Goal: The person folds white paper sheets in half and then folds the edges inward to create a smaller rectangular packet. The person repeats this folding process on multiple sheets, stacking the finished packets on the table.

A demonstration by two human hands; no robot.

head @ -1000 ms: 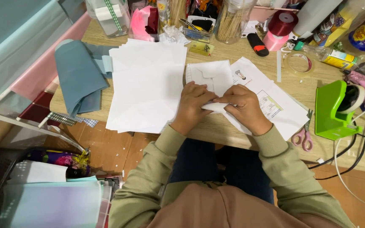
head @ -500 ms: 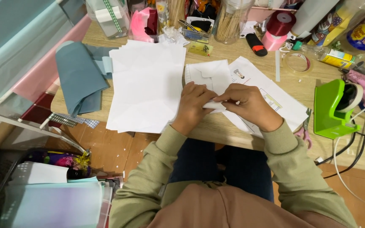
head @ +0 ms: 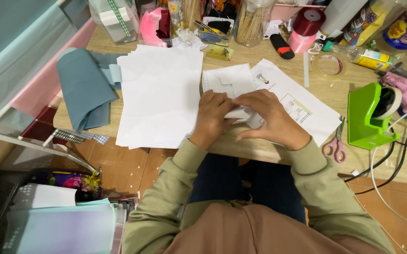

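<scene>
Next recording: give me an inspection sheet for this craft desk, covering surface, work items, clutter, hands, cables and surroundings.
Surface: light wooden desk, mostly covered.
Job's things: small folded white paper piece under both hands; printed white instruction sheet beneath it; stack of plain white sheets to its left.
Clutter: grey-blue folded paper, pink-handled scissors at the desk edge, green tape dispenser, pink glue gun, dark red ribbon spool, jar of wooden sticks.
Hands: left hand and right hand both press on the folded piece.
Cables: black and white cords hang off the right edge.
Surroundings: pastel paper rolls on the left, paper stacks on the floor.
</scene>
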